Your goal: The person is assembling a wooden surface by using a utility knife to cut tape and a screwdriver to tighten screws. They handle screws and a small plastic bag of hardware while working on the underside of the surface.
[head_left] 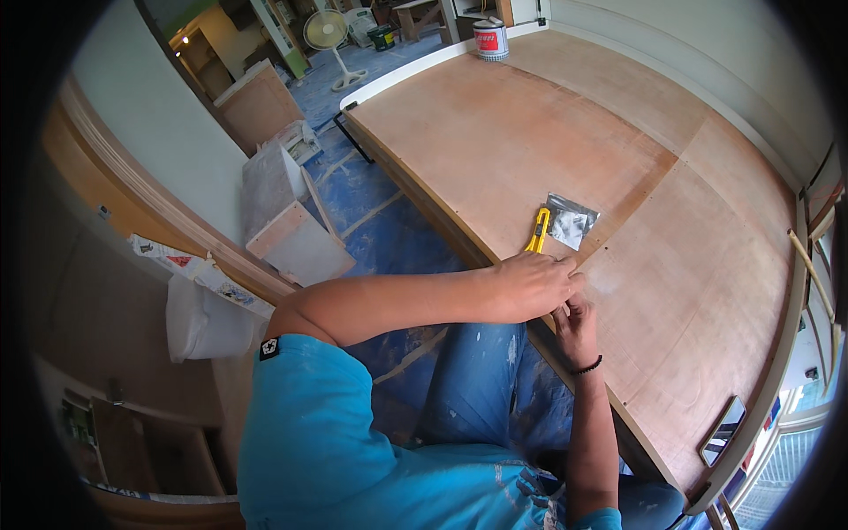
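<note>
My left hand [537, 284] reaches across from the left with its fingers bent inward. It meets my right hand [576, 325], which has a dark bead bracelet at the wrist, over the edge of the wooden platform [495, 150]. The fingertips of both hands are pinched close together; whatever is between them is hidden or too small to make out. Just beyond my left hand lies a yellow utility knife [538, 230], its lower end partly covered by the hand. Beside the knife is a small silver and clear packet [572, 221], flat on the wood.
A smartphone [723, 430] lies near the platform's right edge. At the far end stands a red and white can [491, 41]. Blue sheeting [393, 234] covers the floor, with a dusty box [296, 234], a standing fan [331, 44] and a white bucket [208, 318] to the left.
</note>
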A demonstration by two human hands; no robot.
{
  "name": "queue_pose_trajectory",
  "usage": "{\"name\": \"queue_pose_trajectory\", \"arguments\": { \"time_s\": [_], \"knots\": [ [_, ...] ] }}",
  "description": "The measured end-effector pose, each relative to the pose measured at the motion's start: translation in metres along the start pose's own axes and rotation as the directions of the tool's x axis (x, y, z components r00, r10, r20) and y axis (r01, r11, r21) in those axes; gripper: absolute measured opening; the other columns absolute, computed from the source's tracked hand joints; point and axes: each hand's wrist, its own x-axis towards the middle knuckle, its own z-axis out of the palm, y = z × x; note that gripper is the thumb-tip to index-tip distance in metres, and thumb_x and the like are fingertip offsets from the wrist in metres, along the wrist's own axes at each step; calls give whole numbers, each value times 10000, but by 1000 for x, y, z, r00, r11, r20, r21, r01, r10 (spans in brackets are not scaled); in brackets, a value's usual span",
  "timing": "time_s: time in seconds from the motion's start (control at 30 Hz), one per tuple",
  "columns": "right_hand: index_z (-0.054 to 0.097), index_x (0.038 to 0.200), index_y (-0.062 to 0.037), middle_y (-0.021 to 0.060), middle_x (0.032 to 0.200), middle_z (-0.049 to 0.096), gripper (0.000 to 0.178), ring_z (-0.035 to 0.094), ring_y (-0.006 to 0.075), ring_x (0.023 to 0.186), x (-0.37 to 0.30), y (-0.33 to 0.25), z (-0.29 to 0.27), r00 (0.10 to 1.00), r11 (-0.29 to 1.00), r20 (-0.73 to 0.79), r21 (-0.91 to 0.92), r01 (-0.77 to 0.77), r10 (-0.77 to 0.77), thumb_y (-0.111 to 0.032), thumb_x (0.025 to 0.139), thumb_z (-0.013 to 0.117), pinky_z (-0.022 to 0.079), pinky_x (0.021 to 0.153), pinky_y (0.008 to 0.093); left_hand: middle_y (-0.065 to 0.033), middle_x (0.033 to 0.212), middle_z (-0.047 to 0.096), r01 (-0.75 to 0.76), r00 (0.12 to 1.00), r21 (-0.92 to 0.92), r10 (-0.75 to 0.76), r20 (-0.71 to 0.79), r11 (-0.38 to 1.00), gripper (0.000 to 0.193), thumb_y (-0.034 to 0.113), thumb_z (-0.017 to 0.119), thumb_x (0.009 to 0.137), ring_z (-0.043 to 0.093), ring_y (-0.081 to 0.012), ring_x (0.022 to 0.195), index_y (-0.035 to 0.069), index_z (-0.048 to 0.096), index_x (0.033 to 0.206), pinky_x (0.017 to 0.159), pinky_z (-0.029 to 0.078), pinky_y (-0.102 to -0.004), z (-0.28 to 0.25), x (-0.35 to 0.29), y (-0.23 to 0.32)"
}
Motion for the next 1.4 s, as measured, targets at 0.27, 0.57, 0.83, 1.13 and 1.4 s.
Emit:
{"name": "queue_pose_trajectory", "arguments": {
  "time_s": [0.27, 0.57, 0.83, 1.13, 1.4],
  "knots": [
    [704, 1152, -3, 48, 1023, 726, 266, 725, 200, 939, 9, -4, 21, 965, 984, -236, 102, 143, -116, -38, 917, 823, 584, 890, 353, -169, 716, 717, 155, 983, 209, -171, 60, 966, 375, 272, 654, 1039, 768, -350, 672, -78, 603, 1161, 592, 617, -452, 2, 15, 6],
    [726, 1252, 13, 191, 1131, 792, 360, 782, 291, 1005, 24, -15, -35, 990, 993, 96, -57, 107, -101, -200, 977, 819, 610, 838, 370, -178, 1065, 683, 193, 980, -79, -195, -24, 978, 358, 358, 705, 1013, 753, -371, 863, 14, 676, 1109, 763, 603, -468, -1, 15, 4],
    [724, 1203, 0, 127, 1090, 796, 288, 785, 256, 1009, 28, -17, -36, 996, 992, 47, 99, 77, -82, -127, 964, 823, 618, 933, 362, -182, 828, 728, 200, 980, 81, -201, -5, 976, 412, 423, 638, 1070, 756, -370, 719, 11, 651, 1078, 673, 598, -486, -2, 16, 9],
    [646, 1363, 4, 243, 1148, 751, 489, 728, 420, 1076, 23, -29, -18, 990, 989, -11, -54, 136, -137, -240, 968, 799, 581, 930, 462, -251, 689, 676, 443, 891, 69, -447, 78, 894, 426, 457, 708, 1018, 696, -504, 718, 40, 649, 1084, 666, 542, -569, -3, 25, 5],
    [616, 1353, 10, 297, 989, 709, 418, 674, 507, 936, 29, -20, -25, 980, 1000, 200, -25, 1, 4, -185, 998, 723, 549, 849, 517, -188, 811, 738, 80, 979, -55, -89, -185, 995, 585, 546, 690, 1006, 742, -399, 698, -17, 628, 1152, 616, 582, -485, -4, 20, 4]
  ]
}}
